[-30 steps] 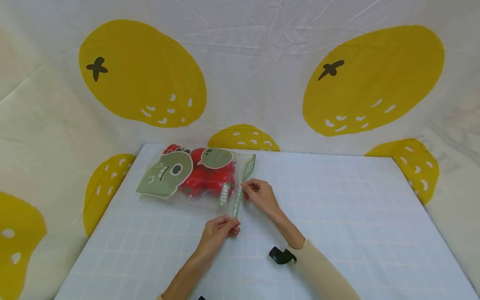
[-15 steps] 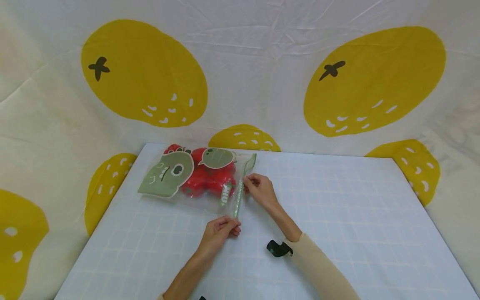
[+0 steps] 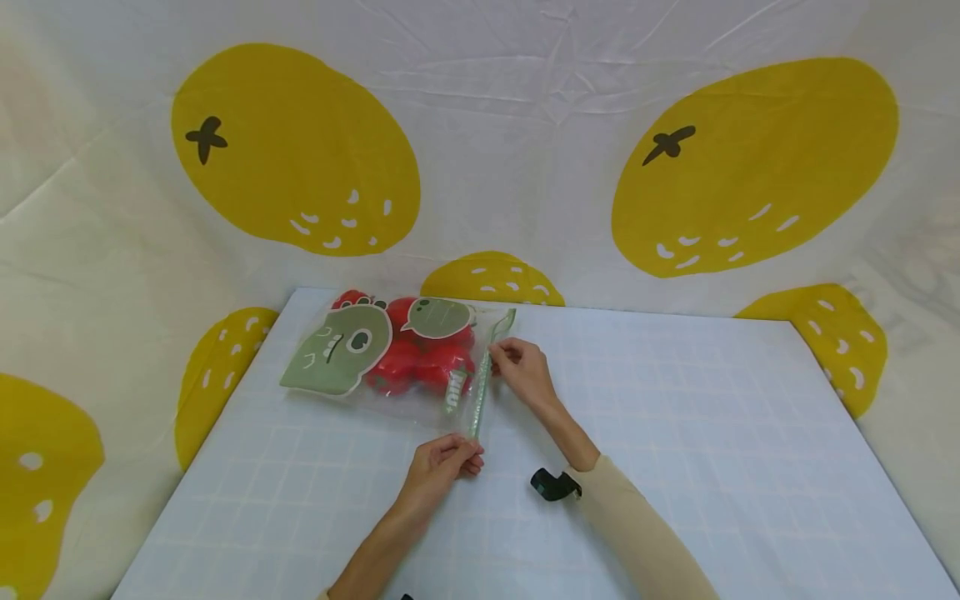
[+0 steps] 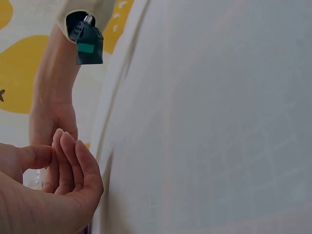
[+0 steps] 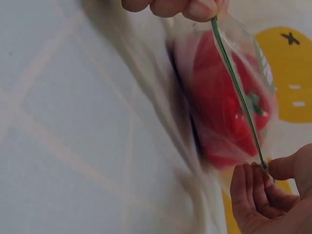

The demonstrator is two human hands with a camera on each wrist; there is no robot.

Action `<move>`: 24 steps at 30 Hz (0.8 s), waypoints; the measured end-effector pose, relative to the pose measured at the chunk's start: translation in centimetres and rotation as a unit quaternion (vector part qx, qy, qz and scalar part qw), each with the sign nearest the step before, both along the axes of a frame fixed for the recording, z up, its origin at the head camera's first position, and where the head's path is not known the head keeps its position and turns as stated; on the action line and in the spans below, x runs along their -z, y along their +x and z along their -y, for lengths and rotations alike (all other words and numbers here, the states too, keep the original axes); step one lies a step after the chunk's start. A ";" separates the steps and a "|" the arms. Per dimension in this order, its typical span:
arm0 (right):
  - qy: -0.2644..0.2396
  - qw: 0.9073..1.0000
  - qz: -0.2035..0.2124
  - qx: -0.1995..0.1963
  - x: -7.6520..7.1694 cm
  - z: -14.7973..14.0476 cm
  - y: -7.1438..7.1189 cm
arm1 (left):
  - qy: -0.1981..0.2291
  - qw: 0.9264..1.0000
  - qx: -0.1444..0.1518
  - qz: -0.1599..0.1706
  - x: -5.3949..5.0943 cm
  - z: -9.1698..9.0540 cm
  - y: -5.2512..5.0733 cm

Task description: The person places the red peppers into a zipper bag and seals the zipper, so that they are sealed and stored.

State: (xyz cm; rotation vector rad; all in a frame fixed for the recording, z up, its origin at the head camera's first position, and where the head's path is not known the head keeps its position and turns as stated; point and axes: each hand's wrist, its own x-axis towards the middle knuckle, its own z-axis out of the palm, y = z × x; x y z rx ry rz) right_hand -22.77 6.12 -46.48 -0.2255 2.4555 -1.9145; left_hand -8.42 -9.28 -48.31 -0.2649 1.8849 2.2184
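A clear zip bag (image 3: pixel 416 408) with a green cartoon print lies at the table's far left. Inside it are several red, rounded vegetables (image 3: pixel 405 362) with green stems. A green zip strip (image 3: pixel 481 400) runs along the bag's right edge. At the near end of that strip, my left hand (image 3: pixel 438 468) pinches the bag's corner. Farther up the strip, my right hand (image 3: pixel 527 375) pinches it between thumb and fingers. In the right wrist view the green strip (image 5: pixel 237 90) stretches taut between both hands. The left wrist view barely shows the bag behind my fingers.
A pale blue checked cloth (image 3: pixel 675 417) covers the table. White fabric (image 3: pixel 510 167) printed with yellow fruit hangs behind and at the sides. A dark wrist camera (image 3: pixel 553 485) sticks out from the right sleeve (image 3: pixel 637 525).
My right hand has slid away from me along the zip strip toward its far end. The left hand keeps its pinch at the near corner. The view has shifted slightly.
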 end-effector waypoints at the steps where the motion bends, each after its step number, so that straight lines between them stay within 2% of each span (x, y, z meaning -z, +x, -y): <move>1: 0.002 1.000 -0.002 0.002 0.0 0.0 -0.1 | -0.001 1.000 0.000 -0.001 0.0 0.0 0.0; 9: 0.013 1.000 -0.012 0.017 -0.4 0.0 -1.3 | -0.008 1.000 0.003 -0.001 -0.3 -0.1 0.0; 24: 0.020 0.999 0.001 0.035 -0.7 0.0 -3.6 | -0.017 1.000 0.011 0.010 -0.4 -0.2 0.0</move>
